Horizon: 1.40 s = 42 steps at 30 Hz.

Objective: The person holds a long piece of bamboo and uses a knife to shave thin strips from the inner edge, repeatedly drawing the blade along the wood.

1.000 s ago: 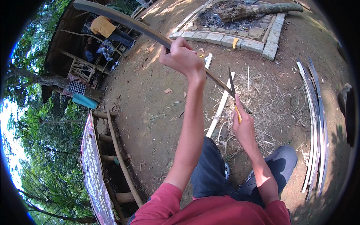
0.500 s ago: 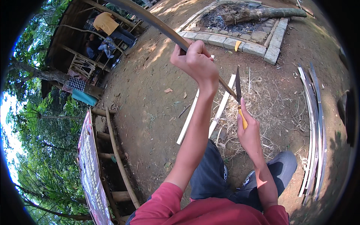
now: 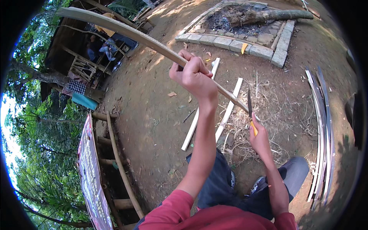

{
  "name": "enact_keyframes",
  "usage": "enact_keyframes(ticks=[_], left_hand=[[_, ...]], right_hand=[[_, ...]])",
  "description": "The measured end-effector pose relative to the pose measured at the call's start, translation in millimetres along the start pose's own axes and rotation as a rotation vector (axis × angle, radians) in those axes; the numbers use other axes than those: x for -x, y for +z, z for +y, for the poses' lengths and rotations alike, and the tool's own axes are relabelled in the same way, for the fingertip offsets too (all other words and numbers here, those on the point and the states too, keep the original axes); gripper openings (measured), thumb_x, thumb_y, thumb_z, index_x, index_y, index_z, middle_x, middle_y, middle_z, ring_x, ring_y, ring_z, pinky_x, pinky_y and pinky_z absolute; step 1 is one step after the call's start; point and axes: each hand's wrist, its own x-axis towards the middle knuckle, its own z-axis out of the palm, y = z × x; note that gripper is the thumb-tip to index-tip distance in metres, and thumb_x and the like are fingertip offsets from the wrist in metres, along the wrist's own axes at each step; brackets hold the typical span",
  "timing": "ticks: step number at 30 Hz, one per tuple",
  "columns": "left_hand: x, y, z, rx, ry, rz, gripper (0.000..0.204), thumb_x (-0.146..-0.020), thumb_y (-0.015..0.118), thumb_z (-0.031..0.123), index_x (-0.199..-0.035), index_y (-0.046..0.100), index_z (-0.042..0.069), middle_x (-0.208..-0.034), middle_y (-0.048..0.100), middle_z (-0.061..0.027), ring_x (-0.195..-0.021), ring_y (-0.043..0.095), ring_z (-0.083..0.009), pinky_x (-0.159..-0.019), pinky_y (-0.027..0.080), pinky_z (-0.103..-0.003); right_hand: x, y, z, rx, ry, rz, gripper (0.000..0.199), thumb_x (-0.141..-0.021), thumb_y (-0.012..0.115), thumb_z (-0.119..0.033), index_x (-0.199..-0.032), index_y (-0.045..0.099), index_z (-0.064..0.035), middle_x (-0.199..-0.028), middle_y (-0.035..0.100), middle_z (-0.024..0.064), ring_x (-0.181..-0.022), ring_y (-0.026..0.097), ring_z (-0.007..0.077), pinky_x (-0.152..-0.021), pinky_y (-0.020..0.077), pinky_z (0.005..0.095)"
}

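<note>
My left hand [image 3: 197, 78] is closed round a long strip of split wood or bamboo [image 3: 142, 37], raised in front of me. The strip slants from the upper left down to the lower right. In my right hand [image 3: 261, 138] is a knife [image 3: 250, 115] with a yellow handle and a dark blade, its point upward. The strip's lower end meets the knife near the base of the blade; whether the edge bites into it I cannot tell. Beneath the knife, a heap of curly pale shavings [image 3: 274, 115] covers the ground.
Two pale strips [image 3: 229, 111] lie on the dirt beyond my knees. At the right is a bundle of long strips [image 3: 322, 134]. A stone-edged fire pit [image 3: 234, 44] holds a log [image 3: 272, 15]. Left stand a bamboo rail [image 3: 122, 161] and a banner [image 3: 91, 172]; people sit under a shelter.
The strip has turned, its pale cut face now showing and its far end swung left and lower. My left hand moved slightly left and down; my right hand shifted slightly right and down with the knife.
</note>
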Motion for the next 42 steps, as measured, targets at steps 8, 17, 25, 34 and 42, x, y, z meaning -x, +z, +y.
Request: enact_keyframes(ticks=[8, 17, 25, 34, 42], left_hand=[[3, -34, -1, 0.227, -0.165, 0.067, 0.024, -0.069, 0.035, -0.006, -0.055, 0.026, 0.012, -0.054, 0.028, -0.0012, -0.042, 0.024, -0.0085, -0.036, 0.02, -0.02], [5, -43, 8, 0.307, -0.303, 0.003, 0.014, -0.073, 0.035, 0.003, -0.062, 0.032, 0.009, -0.053, 0.028, -0.0019, -0.04, 0.026, -0.0095, -0.038, 0.022, -0.022], [-1, -52, 4, 0.336, -0.306, -0.04, 0.011, -0.074, 0.034, 0.007, -0.063, 0.034, 0.01, -0.051, 0.031, -0.0018, -0.04, 0.025, -0.01, -0.037, 0.022, -0.022], [-6, -63, 0, 0.409, -0.345, -0.024, 0.011, -0.074, 0.034, 0.009, -0.062, 0.035, 0.01, -0.051, 0.03, -0.0013, -0.04, 0.025, -0.01, -0.038, 0.023, -0.022], [-12, -72, -1, 0.302, -0.372, 0.023, 0.008, -0.06, 0.039, 0.011, -0.055, 0.031, 0.012, -0.049, 0.029, -0.0017, -0.042, 0.025, -0.011, -0.039, 0.022, -0.024]], right_hand=[[11, 11, -18, -0.161, -0.268, 0.094, 0.055, -0.091, 0.055, -0.005, -0.144, 0.044, -0.015, -0.087, 0.067, 0.0262, -0.067, 0.069, 0.0312, -0.063, 0.0511, 0.0397], [29, 10, -43, -0.06, -0.237, 0.028, 0.054, -0.091, 0.053, 0.0, -0.144, 0.041, -0.0028, -0.059, 0.059, 0.0217, -0.045, 0.058, 0.028, -0.053, 0.0473, 0.0426], [29, 16, -35, -0.033, -0.254, 0.058, 0.056, -0.088, 0.056, 0.003, -0.142, 0.042, -0.0006, -0.057, 0.06, 0.0197, -0.045, 0.058, 0.0266, -0.05, 0.0479, 0.0403], [19, 27, -9, -0.065, -0.198, 0.049, 0.052, -0.089, 0.053, 0.004, -0.14, 0.045, -0.0012, -0.06, 0.061, 0.0203, -0.047, 0.061, 0.0257, -0.051, 0.0477, 0.0396], [25, 32, -13, -0.068, -0.204, 0.018, 0.056, -0.089, 0.056, 0.001, -0.143, 0.042, -0.0046, -0.059, 0.061, 0.0184, -0.046, 0.058, 0.0262, -0.051, 0.0484, 0.0411]])
